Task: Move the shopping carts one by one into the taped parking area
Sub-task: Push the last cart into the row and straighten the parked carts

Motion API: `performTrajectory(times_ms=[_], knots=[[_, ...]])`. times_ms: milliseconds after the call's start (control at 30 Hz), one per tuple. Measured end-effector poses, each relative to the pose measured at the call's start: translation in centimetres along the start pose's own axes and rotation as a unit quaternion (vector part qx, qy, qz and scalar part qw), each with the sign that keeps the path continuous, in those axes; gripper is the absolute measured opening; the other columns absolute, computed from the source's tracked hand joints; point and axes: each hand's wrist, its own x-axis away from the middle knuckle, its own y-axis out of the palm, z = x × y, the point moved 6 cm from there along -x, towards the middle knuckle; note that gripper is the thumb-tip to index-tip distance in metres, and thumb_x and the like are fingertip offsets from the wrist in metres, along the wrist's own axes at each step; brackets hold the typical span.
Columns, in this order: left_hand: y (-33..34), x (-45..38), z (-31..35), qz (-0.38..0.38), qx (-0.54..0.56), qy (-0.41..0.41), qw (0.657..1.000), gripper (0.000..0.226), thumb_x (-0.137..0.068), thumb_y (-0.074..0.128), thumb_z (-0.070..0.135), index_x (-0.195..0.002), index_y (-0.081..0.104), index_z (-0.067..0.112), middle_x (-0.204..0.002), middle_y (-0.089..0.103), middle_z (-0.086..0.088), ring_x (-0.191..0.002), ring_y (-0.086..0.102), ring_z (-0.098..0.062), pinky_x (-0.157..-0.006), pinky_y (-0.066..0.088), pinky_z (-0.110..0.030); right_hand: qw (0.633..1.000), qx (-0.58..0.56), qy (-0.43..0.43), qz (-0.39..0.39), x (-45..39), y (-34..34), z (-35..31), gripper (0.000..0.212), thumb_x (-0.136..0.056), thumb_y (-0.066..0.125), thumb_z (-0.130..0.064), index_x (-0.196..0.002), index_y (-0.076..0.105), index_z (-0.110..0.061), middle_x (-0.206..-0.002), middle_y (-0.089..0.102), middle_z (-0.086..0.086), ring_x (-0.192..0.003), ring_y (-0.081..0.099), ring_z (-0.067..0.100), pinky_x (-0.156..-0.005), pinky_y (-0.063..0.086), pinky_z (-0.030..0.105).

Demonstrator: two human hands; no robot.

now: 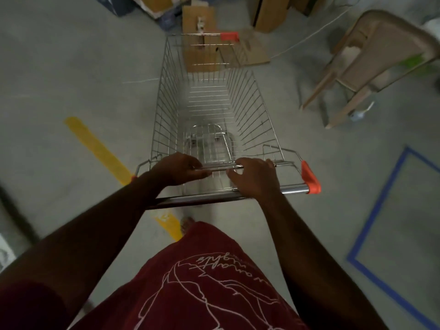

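Note:
An empty wire shopping cart (252, 110) with orange corner caps stands straight in front of me on the grey floor. My left hand (177, 169) grips the thin upper bar at the cart's near end. My right hand (254, 178) rests over the same end, thumb on the thin bar and palm on the thick chrome handle (294, 188). Blue tape (378, 203) marks a corner outline on the floor to the right of the cart, apart from it.
A yellow floor stripe (95, 146) runs diagonally at the left, passing under the handle. A beige folding chair (371, 65) stands at the right front. Flattened cardboard (197, 20) and boxes lie beyond the cart's far end. A white cord (309, 36) crosses the floor.

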Motion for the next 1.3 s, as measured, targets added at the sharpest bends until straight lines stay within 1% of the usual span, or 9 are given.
performTrajectory(times_ms=[400, 533, 767, 833, 933, 1033, 1133, 1233, 1300], knots=[[6.8, 1.3, 11.9, -0.039, -0.078, 0.132, 0.987, 0.064, -0.09, 0.05, 0.078, -0.105, 0.078, 0.023, -0.092, 0.077, 0.003, -0.081, 0.07, -0.014, -0.073, 0.057, -0.031, 0.993, -0.03, 0.107, 0.045, 11.2, 0.2, 10.3, 0.051, -0.097, 0.046, -0.064, -0.129, 0.067, -0.031, -0.127, 0.073, -0.004, -0.121, 0.065, 0.02, -0.12, 0.03, 0.05], [8.6, 1.3, 14.7, -0.073, -0.066, 0.201, 0.975, 0.074, -0.087, 0.04, 0.083, -0.104, 0.079, 0.024, -0.096, 0.077, 0.005, -0.082, 0.069, -0.013, -0.073, 0.056, -0.032, 0.987, -0.025, 0.153, 0.049, 14.6, 0.9, 12.2, 0.054, -0.095, 0.042, -0.065, -0.13, 0.066, -0.031, -0.128, 0.072, 0.001, -0.125, 0.063, 0.022, -0.123, 0.026, 0.051], [11.6, 0.3, 18.5, -0.11, -0.037, 0.256, 0.96, 0.061, -0.086, 0.05, 0.08, -0.098, 0.078, 0.027, -0.088, 0.074, 0.011, -0.079, 0.067, -0.006, -0.074, 0.056, -0.035, 0.963, -0.046, 0.254, 0.081, 19.8, 1.1, 15.0, 0.057, -0.091, 0.045, -0.065, -0.13, 0.068, -0.03, -0.127, 0.072, 0.005, -0.125, 0.062, 0.025, -0.122, 0.029, 0.048], [12.5, -0.1, 19.5, -0.13, -0.048, 0.263, 0.955, 0.062, -0.084, 0.049, 0.083, -0.098, 0.077, 0.03, -0.087, 0.074, 0.013, -0.079, 0.067, -0.003, -0.075, 0.057, -0.035, 0.967, -0.054, 0.246, 0.049, 21.2, 1.3, 15.5, 0.064, -0.093, 0.042, -0.069, -0.14, 0.061, -0.03, -0.141, 0.065, 0.005, -0.136, 0.054, 0.025, -0.124, 0.024, 0.052], [13.8, -0.6, 21.4, -0.152, -0.048, 0.281, 0.946, 0.06, -0.083, 0.052, 0.082, -0.099, 0.077, 0.03, -0.086, 0.073, 0.014, -0.077, 0.066, 0.0, -0.072, 0.055, -0.029, 0.968, -0.074, 0.239, -0.011, 24.6, 2.1, 17.3, 0.071, -0.101, 0.037, -0.071, -0.16, 0.035, -0.032, -0.17, 0.029, -0.005, -0.159, 0.02, 0.019, -0.128, 0.013, 0.057], [15.1, -0.3, 24.5, -0.174, -0.037, 0.304, 0.936, 0.049, -0.087, 0.059, 0.075, -0.096, 0.076, 0.03, -0.08, 0.07, 0.013, -0.075, 0.064, 0.0, -0.069, 0.052, -0.028, 0.95, -0.046, 0.304, 0.049, 29.4, 2.5, 19.8, 0.074, -0.099, 0.025, -0.075, -0.162, 0.031, -0.037, -0.173, 0.021, -0.01, -0.161, 0.013, 0.015, -0.127, 0.005, 0.059], [16.6, 0.9, 28.0, -0.209, -0.038, 0.335, 0.918, 0.037, -0.095, 0.062, 0.058, -0.111, 0.074, 0.026, -0.105, 0.068, 0.007, -0.1, 0.067, -0.012, -0.093, 0.053, -0.038, 0.925, -0.019, 0.365, 0.099, 31.9, 2.0, 21.8, 0.068, -0.1, 0.02, -0.066, -0.157, 0.041, -0.034, -0.169, 0.033, -0.008, -0.159, 0.024, 0.017, -0.125, 0.008, 0.062], [17.8, 3.5, 31.5, -0.217, -0.055, 0.313, 0.923, 0.071, -0.091, 0.05, 0.069, -0.142, 0.058, 0.021, -0.142, 0.056, -0.002, -0.13, 0.057, -0.023, -0.111, 0.044, -0.044, 0.902, -0.033, 0.414, 0.122, 33.5, 1.6, 24.4, 0.052, -0.109, 0.027, -0.052, -0.153, 0.047, -0.032, -0.167, 0.037, -0.006, -0.157, 0.027, 0.019, -0.125, 0.014, 0.062], [19.1, 5.3, 33.4, -0.204, -0.144, 0.283, 0.926, 0.086, -0.089, 0.036, 0.081, -0.153, 0.042, 0.024, -0.158, 0.045, -0.001, -0.142, 0.046, -0.027, -0.117, 0.036, -0.047, 0.893, -0.023, 0.425, 0.146, 34.8, 1.7, 26.5, 0.051, -0.109, 0.027, -0.05, -0.148, 0.053, -0.03, -0.164, 0.043, -0.006, -0.155, 0.033, 0.02, -0.124, 0.019, 0.061]])
